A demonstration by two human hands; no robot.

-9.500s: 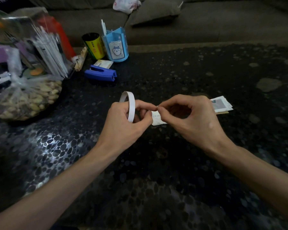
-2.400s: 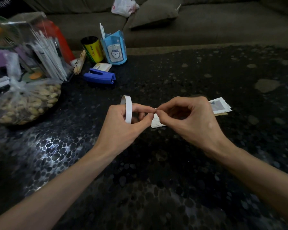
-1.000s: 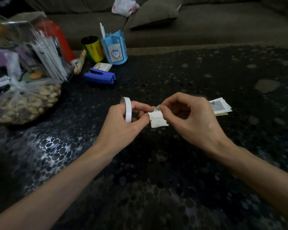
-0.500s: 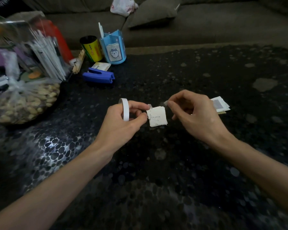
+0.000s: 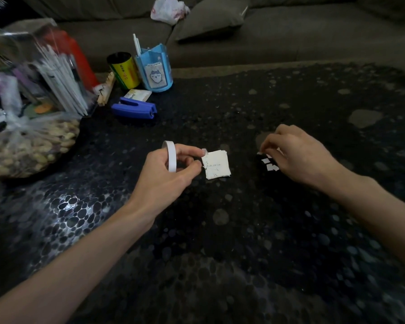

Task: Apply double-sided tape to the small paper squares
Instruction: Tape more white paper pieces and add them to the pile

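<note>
Across nearly the whole frame, a dark pebble-patterned table [image 5: 243, 230], with a clear bag of nuts [image 5: 28, 148] at the left edge. At centre, left hand [image 5: 164, 176] curled round a white tape roll [image 5: 171, 155], thumb and forefinger pinching the loose tape end at the upper left corner of the small paper squares [image 5: 216, 164] stacked flat on the table. Well apart at centre right, right hand [image 5: 302, 157] bent down over tiny white scraps [image 5: 270, 166], grip on them impossible to tell.
</note>
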